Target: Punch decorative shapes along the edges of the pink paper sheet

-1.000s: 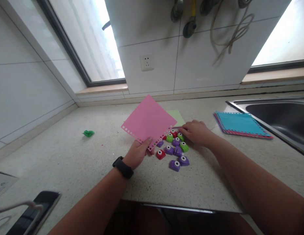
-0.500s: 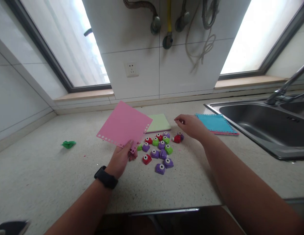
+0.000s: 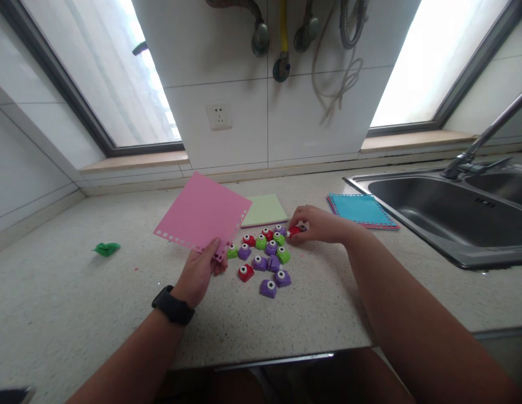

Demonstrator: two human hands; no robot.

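My left hand (image 3: 202,273) pinches the near corner of a pink sheet of paper (image 3: 203,209), held tilted above the counter. Small cut-out shapes run along two of the sheet's edges. My right hand (image 3: 314,224) has its fingers around a red craft punch (image 3: 294,230) at the right of a group of several punches. Among them are a purple punch (image 3: 268,288), a green punch (image 3: 282,255) and another red punch (image 3: 245,273), with white round tops bearing dark shapes. A purple punch beside the held one is mostly covered by my fingers.
A pale green paper stack (image 3: 264,210) lies behind the punches. At right, blue sheets with punched edges (image 3: 361,209) top another stack beside the steel sink (image 3: 429,224). A crumpled green piece (image 3: 106,249) lies at left. A socket (image 3: 219,116) is on the tiled wall.
My right hand has come down and left onto the red punch, its fingers closing around it. The left hand still holds the pink sheet. The whole view has shifted slightly.
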